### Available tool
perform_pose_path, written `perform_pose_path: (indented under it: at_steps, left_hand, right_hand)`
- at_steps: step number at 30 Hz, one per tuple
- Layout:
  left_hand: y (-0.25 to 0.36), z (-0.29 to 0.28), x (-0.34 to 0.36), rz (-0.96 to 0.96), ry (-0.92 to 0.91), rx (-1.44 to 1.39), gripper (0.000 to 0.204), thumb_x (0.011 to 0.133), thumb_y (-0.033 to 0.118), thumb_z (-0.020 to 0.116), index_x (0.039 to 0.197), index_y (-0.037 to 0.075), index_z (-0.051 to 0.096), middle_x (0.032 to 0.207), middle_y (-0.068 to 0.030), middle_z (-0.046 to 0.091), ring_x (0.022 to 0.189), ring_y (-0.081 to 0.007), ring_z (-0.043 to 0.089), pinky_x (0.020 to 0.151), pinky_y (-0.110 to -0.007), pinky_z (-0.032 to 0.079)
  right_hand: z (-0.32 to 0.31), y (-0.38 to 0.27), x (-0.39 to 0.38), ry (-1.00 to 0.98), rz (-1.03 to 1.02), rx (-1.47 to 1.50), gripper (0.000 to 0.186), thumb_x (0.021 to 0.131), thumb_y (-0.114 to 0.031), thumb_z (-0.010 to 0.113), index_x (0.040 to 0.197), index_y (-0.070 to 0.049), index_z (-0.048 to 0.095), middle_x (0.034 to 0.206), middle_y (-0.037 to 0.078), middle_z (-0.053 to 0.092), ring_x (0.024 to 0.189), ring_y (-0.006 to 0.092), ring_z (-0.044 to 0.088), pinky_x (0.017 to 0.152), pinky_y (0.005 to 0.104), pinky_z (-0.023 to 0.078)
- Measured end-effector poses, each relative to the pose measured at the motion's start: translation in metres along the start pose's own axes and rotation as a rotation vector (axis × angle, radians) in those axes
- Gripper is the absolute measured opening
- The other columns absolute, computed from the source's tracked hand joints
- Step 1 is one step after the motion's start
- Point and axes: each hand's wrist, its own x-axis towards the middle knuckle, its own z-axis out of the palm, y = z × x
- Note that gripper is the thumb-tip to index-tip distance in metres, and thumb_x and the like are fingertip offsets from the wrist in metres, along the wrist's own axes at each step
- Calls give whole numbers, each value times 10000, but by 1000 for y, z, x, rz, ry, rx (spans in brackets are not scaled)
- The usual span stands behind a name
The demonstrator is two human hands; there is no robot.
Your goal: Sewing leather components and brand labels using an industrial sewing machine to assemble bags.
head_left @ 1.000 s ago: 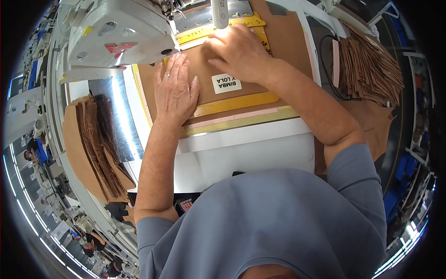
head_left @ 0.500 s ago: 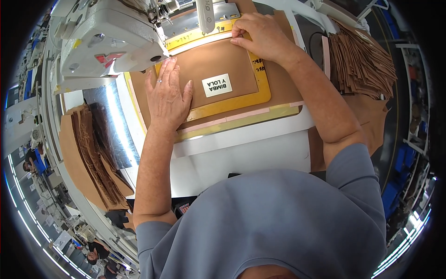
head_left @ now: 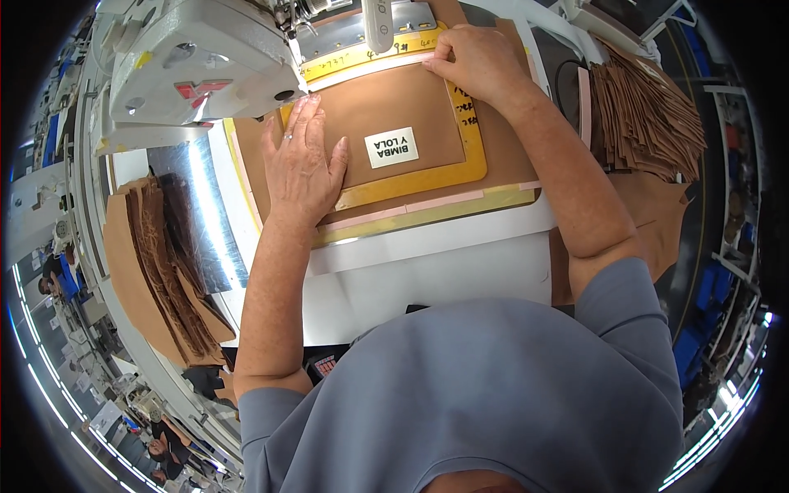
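Note:
My left hand (head_left: 304,168) lies flat with its fingers stretched out, resting on the brown panel (head_left: 390,107) and the left side of a yellow template frame (head_left: 411,187). Its fingertips are close to the head of a white sewing machine (head_left: 205,70). At the frame's far right corner my right hand (head_left: 481,62) has thumb and forefinger pinched together at the end of a narrow white strip (head_left: 370,70). That strip runs along the far inner edge of the frame. A cream label (head_left: 391,148) with dark print sits on the panel.
Stacked brown pieces (head_left: 156,275) stand at the left beside a shiny metal plate (head_left: 197,214). More brown pieces (head_left: 645,115) are piled at the right. A pale machine part (head_left: 378,25) hangs over the frame's far edge. Other people are at the far left.
The frame and panel appear slightly further right, as does the machine. My right hand has slid a little right, its thumb and forefinger now closer together. My left hand stays flat on the work.

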Motion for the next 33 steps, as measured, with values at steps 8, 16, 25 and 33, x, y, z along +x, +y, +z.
perform_pose_path:
  at_steps: [8,16,25,33]
  left_hand:
    - [4,-2,2,7,-7,45,515,1011,422,576,1346,31,566,1522,-119,541,1476,-255,439,1243,-534,202]
    - [9,-6,2,11,-62,142,755,968,701,492,1532,198,508,1546,-141,506,1484,-266,426,1236,-560,167]
    - [15,-10,5,-4,-78,115,748,955,668,555,1513,169,537,1545,-165,498,1480,-267,430,1231,-558,178]
    - [11,-3,0,-14,-44,144,689,980,635,538,1519,206,534,1549,-114,506,1481,-254,424,1229,-566,178]
  right_hand:
    - [2,-3,-9,110,20,82,201,850,-287,790,797,-101,734,856,64,719,812,286,706,762,430,529]
    - [17,-18,-32,327,-308,-339,28,786,-132,737,793,-105,737,877,39,680,968,218,672,819,423,482]
    - [43,-52,-48,303,-470,-288,423,887,-336,727,1235,-99,677,1088,47,629,1020,216,594,924,344,464]
    - [50,-67,-43,221,-344,-345,530,894,-510,715,1339,-226,660,1179,36,613,1146,210,530,941,410,435]
